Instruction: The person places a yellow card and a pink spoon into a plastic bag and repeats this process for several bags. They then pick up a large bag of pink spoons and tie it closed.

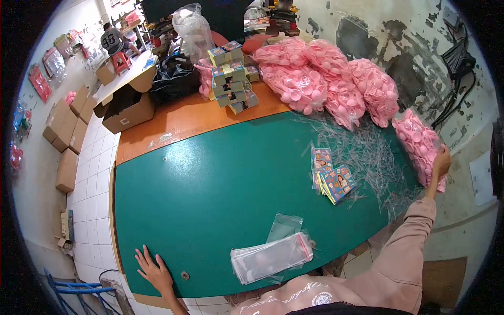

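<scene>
My left hand [153, 272] lies flat on the green tabletop [210, 205] near its front left corner, fingers spread, holding nothing. At the far right, my right hand [442, 160] grips the side of a clear bag of pink plastic spoons [418, 140]; its fingertips are partly hidden. Left of that bag, thin clear plastic sticks [370, 157] are scattered in a loose heap. Small printed cards [338, 184] with colourful pictures lie in stacks beside them. Closer to my body is a pile of clear plastic sleeves [270, 257].
More bags of pink spoons [299, 79] are heaped along the wall. Stacked bundles of cards [231, 79] stand on the orange tabletop [184, 123]. An open cardboard box [126, 110] and a black plastic bag [176, 76] are at back left. Another person [111, 39] sits far off.
</scene>
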Action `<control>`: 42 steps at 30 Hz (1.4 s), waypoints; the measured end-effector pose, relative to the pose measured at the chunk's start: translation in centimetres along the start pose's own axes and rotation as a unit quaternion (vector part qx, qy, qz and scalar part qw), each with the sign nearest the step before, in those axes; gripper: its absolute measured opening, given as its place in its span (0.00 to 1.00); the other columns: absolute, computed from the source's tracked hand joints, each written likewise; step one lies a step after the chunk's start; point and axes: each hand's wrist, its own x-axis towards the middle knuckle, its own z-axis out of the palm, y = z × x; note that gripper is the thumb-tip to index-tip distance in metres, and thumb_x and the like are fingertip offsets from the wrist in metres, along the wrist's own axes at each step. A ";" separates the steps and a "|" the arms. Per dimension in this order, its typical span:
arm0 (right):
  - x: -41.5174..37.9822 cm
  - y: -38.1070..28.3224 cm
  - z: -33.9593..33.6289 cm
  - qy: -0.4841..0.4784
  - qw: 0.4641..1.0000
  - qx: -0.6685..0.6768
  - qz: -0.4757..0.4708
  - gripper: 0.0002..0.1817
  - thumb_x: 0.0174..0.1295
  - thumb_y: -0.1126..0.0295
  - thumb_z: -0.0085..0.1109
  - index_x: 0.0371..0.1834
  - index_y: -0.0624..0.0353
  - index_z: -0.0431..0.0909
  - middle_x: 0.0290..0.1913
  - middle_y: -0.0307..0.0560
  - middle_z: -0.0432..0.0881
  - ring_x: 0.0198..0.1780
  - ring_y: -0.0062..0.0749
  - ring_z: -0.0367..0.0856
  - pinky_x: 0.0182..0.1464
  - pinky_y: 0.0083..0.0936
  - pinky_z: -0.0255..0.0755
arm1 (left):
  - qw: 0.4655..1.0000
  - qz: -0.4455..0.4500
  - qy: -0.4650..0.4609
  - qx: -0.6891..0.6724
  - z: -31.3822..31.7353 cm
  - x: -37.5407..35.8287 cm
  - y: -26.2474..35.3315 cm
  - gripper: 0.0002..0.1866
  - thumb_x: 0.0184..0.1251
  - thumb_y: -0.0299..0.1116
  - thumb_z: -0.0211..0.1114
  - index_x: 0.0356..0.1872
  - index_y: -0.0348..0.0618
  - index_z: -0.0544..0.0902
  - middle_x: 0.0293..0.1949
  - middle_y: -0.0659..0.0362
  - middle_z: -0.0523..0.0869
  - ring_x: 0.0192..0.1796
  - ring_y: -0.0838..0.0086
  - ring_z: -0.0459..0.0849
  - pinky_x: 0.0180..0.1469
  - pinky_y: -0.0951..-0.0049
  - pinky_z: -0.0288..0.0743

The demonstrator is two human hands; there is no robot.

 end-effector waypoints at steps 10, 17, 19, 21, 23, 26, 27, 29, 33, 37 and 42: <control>5.2 -4.0 -5.7 0.120 0.960 -0.030 -0.252 0.14 0.65 0.60 0.39 0.39 0.56 0.72 0.35 0.59 0.78 0.38 0.60 0.74 0.38 0.45 0.67 | 1.000 0.020 0.004 -0.007 -0.1 0.4 -0.5 0.24 0.68 0.42 0.46 0.65 0.56 0.60 0.69 0.58 0.54 0.71 0.61 0.49 0.65 0.41 0.39; 1.4 -11.4 -12.5 0.051 0.935 0.148 -0.317 0.15 0.65 0.61 0.45 0.42 0.62 0.76 0.44 0.57 0.78 0.44 0.54 0.76 0.44 0.38 0.69 | 0.992 0.096 0.034 -0.078 0.0 1.1 0.2 0.24 0.64 0.38 0.52 0.62 0.49 0.64 0.64 0.51 0.61 0.68 0.58 0.56 0.64 0.44 0.45; -1.2 -14.5 -15.1 0.064 0.926 0.180 -0.326 0.14 0.63 0.63 0.50 0.40 0.63 0.76 0.41 0.51 0.80 0.40 0.43 0.79 0.42 0.31 0.69 | 0.960 0.215 0.025 -0.175 -1.6 2.0 2.4 0.24 0.61 0.33 0.57 0.60 0.44 0.66 0.60 0.47 0.67 0.64 0.55 0.63 0.63 0.54 0.54; -3.8 -17.6 -17.5 -0.073 0.865 0.386 -0.312 0.13 0.63 0.63 0.51 0.39 0.64 0.77 0.37 0.44 0.81 0.38 0.28 0.76 0.43 0.25 0.68 | 0.915 0.302 -0.025 -0.266 -4.5 2.7 7.2 0.28 0.57 0.31 0.61 0.60 0.40 0.66 0.57 0.45 0.69 0.61 0.54 0.67 0.63 0.63 0.59; -5.7 -21.3 -17.2 -0.186 0.790 0.471 -0.346 0.11 0.64 0.65 0.50 0.38 0.62 0.77 0.34 0.40 0.78 0.38 0.20 0.72 0.44 0.19 0.66 | 0.852 0.365 -0.091 -0.364 -6.0 3.3 11.7 0.38 0.50 0.38 0.70 0.62 0.40 0.61 0.57 0.45 0.68 0.62 0.54 0.64 0.64 0.59 0.56; -12.5 -29.2 -14.0 -0.175 0.712 0.552 -0.397 0.11 0.64 0.65 0.50 0.33 0.61 0.76 0.32 0.38 0.77 0.35 0.22 0.72 0.42 0.21 0.67 | 0.703 0.478 -0.039 -0.525 -6.0 3.6 17.7 0.52 0.40 0.45 0.75 0.65 0.40 0.54 0.63 0.46 0.63 0.67 0.57 0.57 0.66 0.59 0.53; -17.4 -32.3 -17.5 -0.324 0.643 0.599 -0.349 0.12 0.64 0.64 0.49 0.32 0.61 0.76 0.31 0.38 0.77 0.36 0.24 0.73 0.43 0.23 0.67 | 0.655 0.509 -0.006 -0.558 -6.0 3.6 18.5 0.52 0.43 0.48 0.73 0.66 0.39 0.52 0.62 0.45 0.62 0.68 0.57 0.55 0.67 0.58 0.51; -23.7 -37.5 -18.3 -0.440 0.470 0.668 -0.372 0.13 0.64 0.63 0.49 0.32 0.62 0.78 0.30 0.40 0.78 0.34 0.23 0.74 0.41 0.21 0.67 | 0.789 0.509 -0.094 -0.330 -3.1 4.1 15.8 0.54 0.42 0.55 0.71 0.66 0.39 0.51 0.62 0.44 0.61 0.66 0.55 0.57 0.66 0.58 0.53; -32.9 -45.5 -18.2 -0.517 0.389 0.634 -0.424 0.14 0.64 0.64 0.48 0.35 0.64 0.78 0.29 0.40 0.78 0.33 0.22 0.72 0.38 0.23 0.67 | 0.437 0.095 -0.286 -0.848 -2.2 6.1 10.9 0.48 0.45 0.51 0.71 0.62 0.38 0.56 0.57 0.50 0.67 0.60 0.61 0.64 0.61 0.66 0.60; -40.9 -49.0 -18.4 -0.672 0.298 0.573 -0.362 0.13 0.62 0.73 0.43 0.44 0.63 0.76 0.39 0.43 0.79 0.41 0.22 0.74 0.45 0.20 0.69 | 0.711 0.260 0.336 -0.560 -6.7 8.0 10.6 0.23 0.49 0.33 0.69 0.43 0.41 0.68 0.40 0.56 0.71 0.46 0.68 0.70 0.50 0.66 0.66; -42.1 -46.8 -20.9 -0.810 0.138 0.549 -0.151 0.19 0.58 0.79 0.36 0.52 0.64 0.69 0.46 0.47 0.75 0.46 0.30 0.74 0.50 0.28 0.72 | 0.709 0.238 0.433 -0.503 -7.2 9.9 7.3 0.23 0.51 0.40 0.68 0.41 0.43 0.64 0.38 0.60 0.65 0.44 0.69 0.67 0.53 0.68 0.60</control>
